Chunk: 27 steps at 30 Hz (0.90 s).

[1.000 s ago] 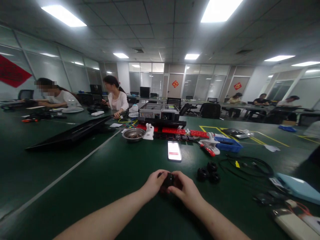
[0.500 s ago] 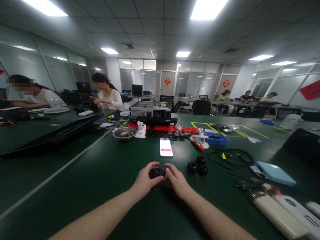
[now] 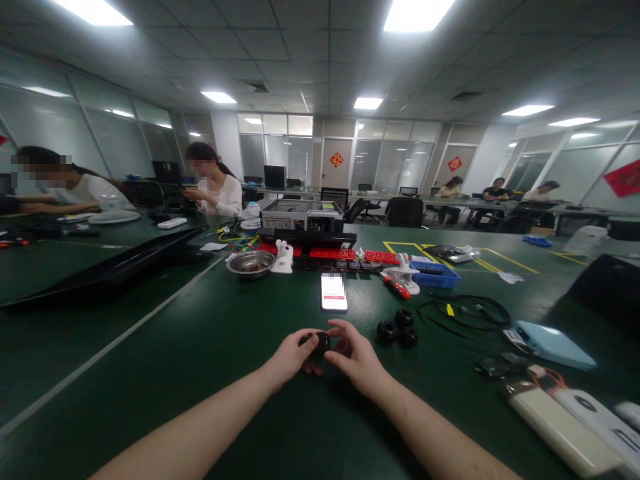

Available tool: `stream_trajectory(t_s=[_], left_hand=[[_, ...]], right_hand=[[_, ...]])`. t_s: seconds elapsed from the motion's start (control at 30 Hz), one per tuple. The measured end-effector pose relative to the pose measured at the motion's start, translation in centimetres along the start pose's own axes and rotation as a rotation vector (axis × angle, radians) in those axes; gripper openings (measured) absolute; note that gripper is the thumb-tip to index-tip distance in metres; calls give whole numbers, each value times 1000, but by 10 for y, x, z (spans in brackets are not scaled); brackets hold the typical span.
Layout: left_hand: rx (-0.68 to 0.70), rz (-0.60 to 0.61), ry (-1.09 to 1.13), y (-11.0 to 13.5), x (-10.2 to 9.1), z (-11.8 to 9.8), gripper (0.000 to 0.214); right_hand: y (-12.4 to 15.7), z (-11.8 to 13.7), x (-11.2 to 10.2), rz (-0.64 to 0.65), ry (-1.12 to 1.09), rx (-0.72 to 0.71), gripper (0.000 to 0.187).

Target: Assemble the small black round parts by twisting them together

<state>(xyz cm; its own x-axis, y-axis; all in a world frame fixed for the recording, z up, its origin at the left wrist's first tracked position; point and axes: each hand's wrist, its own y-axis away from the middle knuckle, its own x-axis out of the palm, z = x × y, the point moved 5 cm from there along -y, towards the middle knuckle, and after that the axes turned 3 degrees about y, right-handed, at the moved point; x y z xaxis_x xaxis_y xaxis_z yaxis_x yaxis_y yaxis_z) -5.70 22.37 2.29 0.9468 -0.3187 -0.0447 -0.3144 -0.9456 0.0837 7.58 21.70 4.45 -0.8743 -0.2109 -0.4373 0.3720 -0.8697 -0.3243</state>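
Note:
In the head view my left hand [image 3: 291,353] grips a small black round part [image 3: 323,342], with the thumb across it and other fingers underneath. What kind of part it is, I cannot make out. Close by on its right, my right hand [image 3: 356,355] has thumb and fingers apart around the part's end, and nothing shows between them. Whether a fingertip touches the part is unclear. Three similar black round pieces [image 3: 398,328] stand grouped on the green table [image 3: 240,413] to the right. Beyond my hands lies a phone [image 3: 333,292] with a lit screen.
At the back are a metal bowl [image 3: 251,265], white stands, a red-handled tool [image 3: 397,287] and a blue tray [image 3: 434,275]. Black cables [image 3: 465,313], a light-blue box [image 3: 554,345] and a cream power bank [image 3: 563,427] lie right. A dark panel [image 3: 115,267] lies left. Other people sit further off.
My right hand has let go of the black part, its fingers spreading apart. The part has turned in my left hand, whose thumb now lies over it.

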Motion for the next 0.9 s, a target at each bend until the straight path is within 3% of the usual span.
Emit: stream_trajectory(t_s=[0.13,0.27,0.33,0.43,0.57,0.67,0.77,0.9], left_hand=[[-112,45,67,-2,1,2,56],[-62,-11,8,1,-1,-4,45],[-2,-61,-59,3,-2,-9,43],[100,-114,-209,8,-3,-18,43],[208,-189,-408,14,-4,-28,47],[257,-169,-483,15,-3,-30,51],[267,-141,-476,15,-2,-27,55],[207,-83,-285,12,-2,-18,59]], right_hand=[[7,16,1,9,207,-81,50],[10,23,1,13,291,-121,58],[8,18,-2,-25,222,-52,58],[1,-3,-4,-68,49,160,44],[-3,-25,6,31,-155,346,41],[-3,-23,9,62,-162,294,36],[-1,-12,6,43,-13,165,33],[2,2,-2,14,158,44,46]])
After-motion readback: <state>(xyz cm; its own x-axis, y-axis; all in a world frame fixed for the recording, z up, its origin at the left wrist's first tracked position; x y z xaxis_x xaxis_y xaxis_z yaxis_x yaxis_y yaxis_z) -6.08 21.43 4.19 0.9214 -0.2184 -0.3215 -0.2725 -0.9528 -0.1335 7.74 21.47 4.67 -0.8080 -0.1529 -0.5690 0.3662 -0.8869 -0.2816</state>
